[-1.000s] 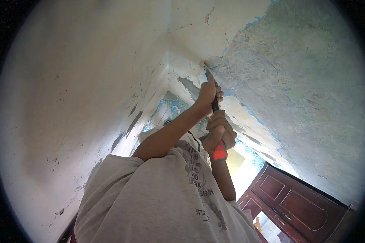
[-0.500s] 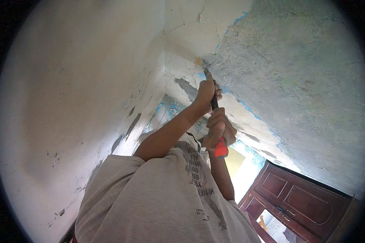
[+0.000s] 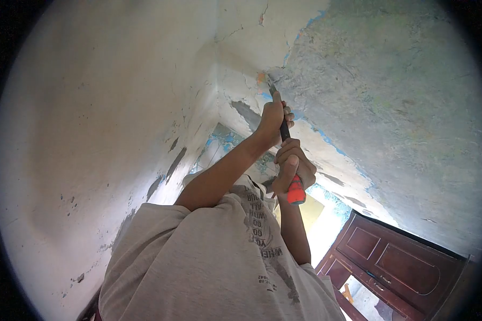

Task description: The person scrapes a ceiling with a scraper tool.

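Note:
A long tool (image 3: pixel 285 131) with a dark shaft and a red handle end slants up to the wall. Its thin tip meets the wall at the edge of the peeled area, beside a small orange patch (image 3: pixel 261 78). My left hand (image 3: pixel 273 119) is wrapped round the shaft near the tip, its thumb pointing up along it. Lower down, my right hand (image 3: pixel 296 167) grips the handle, and the red end sticks out below the fist. Around the tip, the wall (image 3: pixel 359 101) shows rough grey plaster bordered by flaking blue and whitish paint.
A pale wall (image 3: pixel 107 107) with chips and scuffs rises at the left and meets the peeling wall in a corner. At the lower right is a dark red-brown wooden door or cabinet (image 3: pixel 407 267). A bright opening (image 3: pixel 325 224) lies beside it. My light shirt fills the bottom middle.
The handle end and my right hand have shifted slightly up and right. The orange patch beside the tip looks larger and more exposed. Both hands keep their grip.

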`<state>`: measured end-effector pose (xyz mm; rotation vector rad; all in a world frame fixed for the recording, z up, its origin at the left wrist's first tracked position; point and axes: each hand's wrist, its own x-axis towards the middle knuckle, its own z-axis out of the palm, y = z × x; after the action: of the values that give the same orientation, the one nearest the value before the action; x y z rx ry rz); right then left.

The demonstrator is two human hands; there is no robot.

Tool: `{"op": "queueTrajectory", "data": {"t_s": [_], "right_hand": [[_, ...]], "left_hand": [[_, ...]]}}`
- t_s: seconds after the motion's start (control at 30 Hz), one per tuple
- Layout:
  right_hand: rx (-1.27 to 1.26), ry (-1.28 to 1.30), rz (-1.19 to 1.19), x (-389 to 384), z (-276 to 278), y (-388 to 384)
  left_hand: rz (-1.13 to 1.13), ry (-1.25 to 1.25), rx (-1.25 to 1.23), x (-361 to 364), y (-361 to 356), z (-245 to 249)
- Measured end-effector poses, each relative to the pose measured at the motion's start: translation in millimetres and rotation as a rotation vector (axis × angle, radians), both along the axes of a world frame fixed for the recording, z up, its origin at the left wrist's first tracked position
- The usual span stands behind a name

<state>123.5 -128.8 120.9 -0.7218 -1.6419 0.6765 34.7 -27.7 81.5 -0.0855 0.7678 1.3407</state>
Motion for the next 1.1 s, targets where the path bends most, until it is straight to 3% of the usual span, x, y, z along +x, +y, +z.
{"op": "queueTrajectory", "data": {"t_s": [0.13,0.17,0.27,0.3,0.4,0.53,0.67,0.8,0.9,1.1], "right_hand": [[-0.009,-0.124,0.021,24.9,-1.5,-8.6],[-0.006,-0.322,0.031,42.5,-8.4,-14.7],[-0.552,-0.139,0.137,62.9,-18.7,-44.0],[-0.64,-0.127,0.274,86.3,-51.8,-48.5],[-0.924,0.204,0.531,90.8,-53.5,-50.7],[-1.04,-0.247,0.076,75.2,-57.9,-42.9],[-0.721,-0.44,-0.041,63.0,-95.6,-31.3],[-0.79,-0.445,0.014,54.3,-85.5,-32.2],[-0.664,-0.479,0.0,56.9,-87.2,-34.4],[-0.671,-0.612,-0.049,46.5,-73.0,-29.9]], "left_hand": [[0.047,0.126,0.035,5.4,-8.6,-10.5],[0.047,0.182,0.038,6.7,-10.5,-17.5],[0.054,0.33,0.029,11.6,-19.3,-40.1],[0.059,0.37,0.023,14.6,-21.8,-45.2],[0.071,0.5,0.015,21.1,-23.5,-58.1],[0.083,0.583,0.056,23.4,-20.5,-58.1],[0.14,0.436,0.133,14.0,-14.4,-64.6],[0.124,0.351,0.099,9.4,-10.8,-86.0],[0.12,0.305,0.085,13.3,-9.5,-87.5],[0.147,0.273,0.071,13.6,-0.7,-90.8]]}}
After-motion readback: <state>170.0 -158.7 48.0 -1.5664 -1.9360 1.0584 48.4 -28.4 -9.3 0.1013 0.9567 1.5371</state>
